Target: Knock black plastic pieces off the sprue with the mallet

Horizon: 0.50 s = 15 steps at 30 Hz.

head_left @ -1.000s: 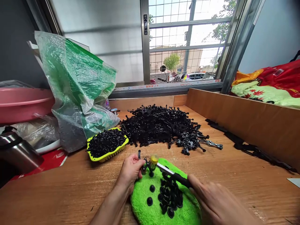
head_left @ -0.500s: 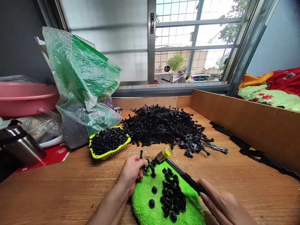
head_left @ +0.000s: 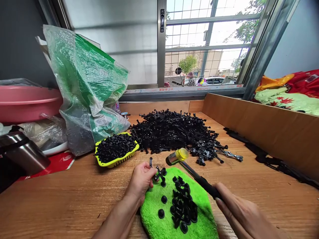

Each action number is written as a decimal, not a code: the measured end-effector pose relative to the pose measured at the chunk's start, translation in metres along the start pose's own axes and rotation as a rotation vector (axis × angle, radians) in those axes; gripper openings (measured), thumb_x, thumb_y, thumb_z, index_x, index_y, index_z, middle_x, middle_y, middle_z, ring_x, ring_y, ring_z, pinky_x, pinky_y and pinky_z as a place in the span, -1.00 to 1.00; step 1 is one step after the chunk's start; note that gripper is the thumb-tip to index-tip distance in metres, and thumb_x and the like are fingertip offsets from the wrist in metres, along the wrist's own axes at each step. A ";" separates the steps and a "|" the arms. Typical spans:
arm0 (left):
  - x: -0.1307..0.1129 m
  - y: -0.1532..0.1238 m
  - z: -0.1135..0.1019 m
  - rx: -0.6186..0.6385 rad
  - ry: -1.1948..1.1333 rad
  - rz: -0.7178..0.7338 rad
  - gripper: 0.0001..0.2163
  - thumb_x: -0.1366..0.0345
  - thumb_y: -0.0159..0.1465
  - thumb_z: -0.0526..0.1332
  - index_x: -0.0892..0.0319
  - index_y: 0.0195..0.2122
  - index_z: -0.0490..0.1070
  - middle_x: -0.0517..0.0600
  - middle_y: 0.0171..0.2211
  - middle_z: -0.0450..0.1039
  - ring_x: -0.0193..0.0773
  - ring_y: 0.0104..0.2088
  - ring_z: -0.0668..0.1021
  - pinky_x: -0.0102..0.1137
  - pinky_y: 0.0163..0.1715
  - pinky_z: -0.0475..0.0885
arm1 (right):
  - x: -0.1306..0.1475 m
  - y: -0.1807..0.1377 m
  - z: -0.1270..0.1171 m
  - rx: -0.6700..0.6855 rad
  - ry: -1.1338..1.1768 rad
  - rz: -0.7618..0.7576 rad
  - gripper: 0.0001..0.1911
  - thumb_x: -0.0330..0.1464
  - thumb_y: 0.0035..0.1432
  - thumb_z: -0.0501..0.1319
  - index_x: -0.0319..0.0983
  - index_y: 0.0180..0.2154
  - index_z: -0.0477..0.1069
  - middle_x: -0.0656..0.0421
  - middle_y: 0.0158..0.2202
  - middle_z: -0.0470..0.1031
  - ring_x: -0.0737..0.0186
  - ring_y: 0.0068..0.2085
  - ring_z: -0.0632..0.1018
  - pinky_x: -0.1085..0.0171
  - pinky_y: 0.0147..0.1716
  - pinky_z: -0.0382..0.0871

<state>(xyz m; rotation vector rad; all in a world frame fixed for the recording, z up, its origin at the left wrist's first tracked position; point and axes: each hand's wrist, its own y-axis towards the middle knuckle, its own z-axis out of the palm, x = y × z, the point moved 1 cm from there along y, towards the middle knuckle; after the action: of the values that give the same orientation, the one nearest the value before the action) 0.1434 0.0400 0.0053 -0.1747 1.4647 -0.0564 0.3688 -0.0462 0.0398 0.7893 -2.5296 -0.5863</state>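
My left hand [head_left: 140, 181] pinches a small black plastic part [head_left: 157, 172] at the far edge of a bright green cloth pad [head_left: 159, 222]. My right hand [head_left: 243, 215] grips the black handle of a small hammer [head_left: 194, 174]. Its yellow-capped head [head_left: 177, 156] hangs raised above and right of the part. Several loose black caps [head_left: 183, 205] lie on the pad. A big heap of black plastic parts [head_left: 171, 131] lies behind on the wooden table [head_left: 62, 199].
A yellow tray [head_left: 115, 152] full of black caps stands left of the heap. Behind it leans a green plastic bag [head_left: 84, 89]. A pink basin [head_left: 27, 103] and a metal flask [head_left: 22, 156] are far left. A wooden board [head_left: 261, 129] walls the right side.
The hammer head has lifted off the held part and swung up and to the right. My left hand keeps the part in place on the pad.
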 end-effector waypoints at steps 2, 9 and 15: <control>0.000 0.000 0.000 -0.009 0.004 0.019 -0.82 0.26 -0.13 0.20 0.16 -0.59 0.17 -0.20 -0.79 0.27 -0.56 -0.85 0.13 -0.61 -0.82 -0.11 | 0.001 0.001 -0.001 0.042 -0.078 -0.028 -0.65 -0.25 0.39 -0.32 -0.11 -0.28 0.16 0.29 -0.59 0.44 0.19 -0.58 0.52 0.32 -0.69 0.26; 0.001 -0.001 0.002 -0.020 0.027 0.065 -0.79 0.23 -0.14 0.20 0.14 -0.58 0.14 -0.23 -0.79 0.24 -0.55 -0.85 0.14 -0.62 -0.84 -0.09 | 0.001 -0.001 0.000 0.059 -0.065 -0.020 -0.72 -0.31 0.38 -0.30 -0.14 -0.17 0.13 0.25 -0.50 0.47 0.22 -0.53 0.53 0.36 -0.64 0.29; 0.002 -0.003 0.002 -0.022 0.054 0.102 -0.80 0.22 -0.11 0.18 0.14 -0.59 0.13 -0.23 -0.80 0.24 -0.55 -0.85 0.14 -0.63 -0.85 -0.04 | 0.000 -0.002 0.001 0.082 -0.078 -0.010 -0.75 -0.31 0.37 -0.25 -0.13 -0.22 0.16 0.27 -0.50 0.45 0.24 -0.53 0.51 0.36 -0.61 0.29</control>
<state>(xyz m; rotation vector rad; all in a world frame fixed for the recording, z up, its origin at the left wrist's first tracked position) 0.1456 0.0370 0.0039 -0.1175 1.5268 0.0381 0.3688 -0.0474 0.0375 0.8235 -2.6373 -0.5288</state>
